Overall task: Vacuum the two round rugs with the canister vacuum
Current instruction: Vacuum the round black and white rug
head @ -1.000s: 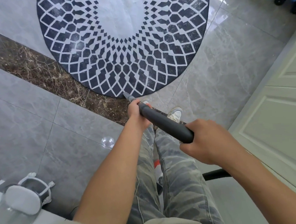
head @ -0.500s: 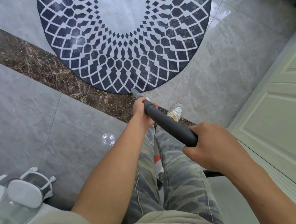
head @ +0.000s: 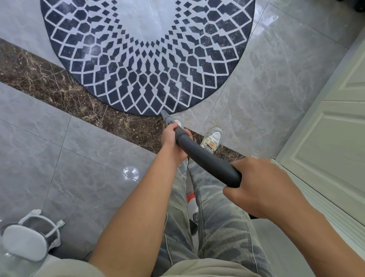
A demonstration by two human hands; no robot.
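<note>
Both hands held the vacuum pipe (head: 207,160): left hand (head: 173,143) curled round it low down, right hand (head: 260,189) gripping its upper end. Its tip lay at the near edge of the round rug (head: 149,54). This rug's vacuuming seemed just starting; next, the tip needed pushing forward across the pattern.

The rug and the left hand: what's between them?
In the head view, the vacuum's thin pipe tip runs from the left hand to the edge of the rug, above a brown floor strip.

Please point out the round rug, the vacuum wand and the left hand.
round rug (head: 151,75), head view, patterned lower part.
vacuum wand (head: 208,158), head view, dark tube middle.
left hand (head: 171,144), head view, its back.
</note>
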